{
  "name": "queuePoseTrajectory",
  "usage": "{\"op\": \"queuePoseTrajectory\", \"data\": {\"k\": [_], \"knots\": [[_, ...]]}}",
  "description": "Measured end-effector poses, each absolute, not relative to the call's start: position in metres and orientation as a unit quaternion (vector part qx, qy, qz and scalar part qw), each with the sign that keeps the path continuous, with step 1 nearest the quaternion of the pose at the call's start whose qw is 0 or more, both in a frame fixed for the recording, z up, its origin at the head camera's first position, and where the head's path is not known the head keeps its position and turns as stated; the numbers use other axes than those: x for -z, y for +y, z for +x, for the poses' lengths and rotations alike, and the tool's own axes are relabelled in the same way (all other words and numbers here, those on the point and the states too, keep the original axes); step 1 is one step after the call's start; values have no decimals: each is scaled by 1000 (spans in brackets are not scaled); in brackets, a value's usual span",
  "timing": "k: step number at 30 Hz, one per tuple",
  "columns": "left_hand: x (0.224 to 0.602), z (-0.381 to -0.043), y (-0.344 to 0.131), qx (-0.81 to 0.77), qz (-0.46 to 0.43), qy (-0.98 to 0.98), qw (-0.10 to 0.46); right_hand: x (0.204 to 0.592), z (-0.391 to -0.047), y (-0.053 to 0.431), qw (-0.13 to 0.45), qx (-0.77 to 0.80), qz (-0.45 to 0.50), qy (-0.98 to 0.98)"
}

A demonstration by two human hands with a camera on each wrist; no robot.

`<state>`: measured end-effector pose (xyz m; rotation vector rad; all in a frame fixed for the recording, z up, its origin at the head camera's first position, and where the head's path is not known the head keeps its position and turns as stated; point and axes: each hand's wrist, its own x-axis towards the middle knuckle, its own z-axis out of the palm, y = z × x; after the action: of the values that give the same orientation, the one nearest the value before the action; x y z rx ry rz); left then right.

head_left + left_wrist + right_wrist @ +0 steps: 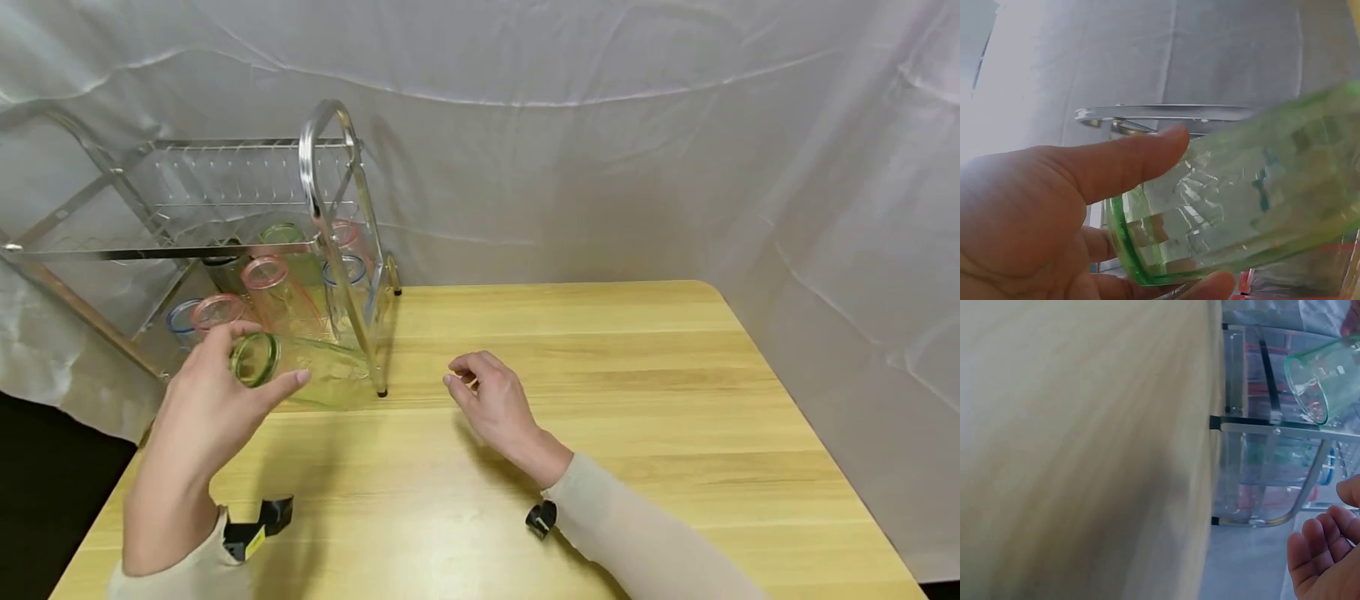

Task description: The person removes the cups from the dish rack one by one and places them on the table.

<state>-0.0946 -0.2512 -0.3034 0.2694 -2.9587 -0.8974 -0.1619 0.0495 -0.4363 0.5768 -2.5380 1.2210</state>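
Grips the green glass [326, 373] in the left hand [208, 408], tilted before the rack [172, 252], apparently not yet placed among the glasses [283, 298] already inside; holds the right hand [498, 407] loosely curled, empty.

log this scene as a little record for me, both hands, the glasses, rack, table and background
left hand: grips a green glass near one end
green glass: see-through, turned onto its side
right hand: holding nothing, over the table
rack: shiny metal, on the left in the head view
glasses in rack: several, including a pink glass, a blue-rimmed glass and a dark glass
table: light wood-grain top
background: wrinkled grey cloth
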Motion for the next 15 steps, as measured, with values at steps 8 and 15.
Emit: {"op": "queuePoseTrajectory", "data": {"k": [8,15], "knots": [[314,-87,-228,385,71,-919,-39,416,-162,61,119,-486,191,-845],[329,-97,-197,470,53,-880,-52,399,-162,79,100,-534,145,-827]]}}
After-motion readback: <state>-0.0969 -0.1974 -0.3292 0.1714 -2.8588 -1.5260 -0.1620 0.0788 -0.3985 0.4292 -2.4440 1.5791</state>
